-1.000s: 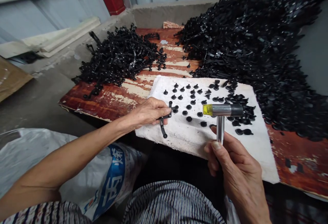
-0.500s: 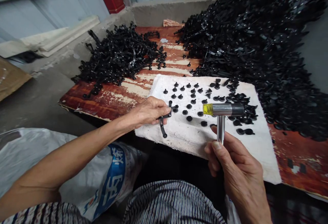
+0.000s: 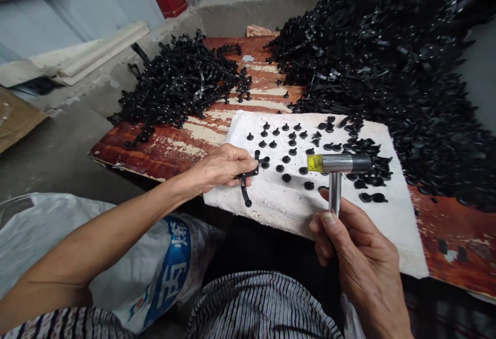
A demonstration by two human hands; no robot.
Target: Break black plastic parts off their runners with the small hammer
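Black bracket (image 3: 248, 179) lies on white pad (image 3: 279, 204), near edge, pinned flat by L hand (image 3: 220, 166). R hand (image 3: 356, 261) gripped on hammer (image 3: 336, 171), head above the studs (image 3: 287, 148).

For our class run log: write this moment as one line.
left hand: pins black strap on white pad | right hand: grips hammer above studs

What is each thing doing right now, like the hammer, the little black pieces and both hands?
Hammer: held up above the white pad, head level.
Right hand: closed around the hammer handle.
Left hand: pressing a black bracket flat.
Black bracket: lying on the pad's left edge.
White pad: flat on the board.
Black studs: standing in rows.
Piles of black parts: heaped, tangled.
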